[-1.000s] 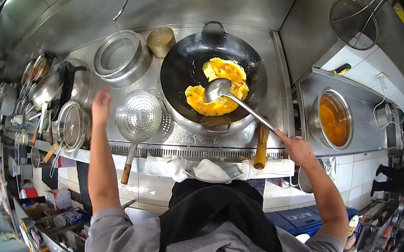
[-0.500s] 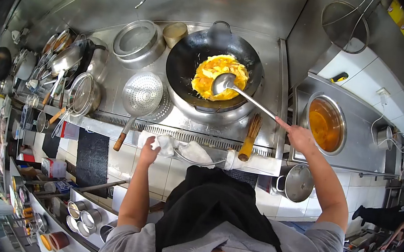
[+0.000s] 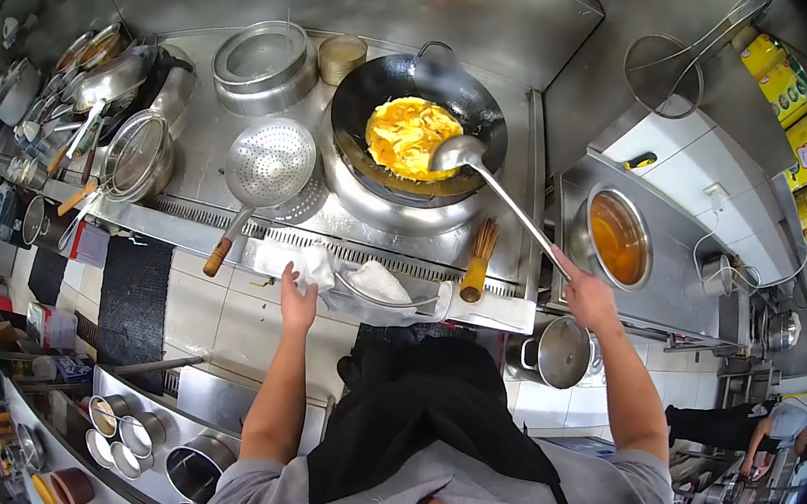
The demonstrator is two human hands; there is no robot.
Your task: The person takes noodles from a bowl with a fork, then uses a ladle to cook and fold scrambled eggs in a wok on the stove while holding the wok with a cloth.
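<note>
The yellow egg (image 3: pixel 408 137) lies spread, glossy and ragged-edged, in the black wok (image 3: pixel 356 95) (under a ladle (image 3: pixel 459 154)).

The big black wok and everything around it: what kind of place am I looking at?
Most likely a restaurant or other commercial kitchen: a large wok sits on a steel range, a wide perforated skimmer lies beside it, and a deep metal pot stands below the counter's edge.

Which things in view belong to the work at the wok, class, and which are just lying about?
In use:
wok
yellow food inside it
ladle, held by the right hand

Apparently just lying about:
perforated skimmer
brush
basin of orange liquid

Hard to tell: white cloth, by the open left hand.
</note>
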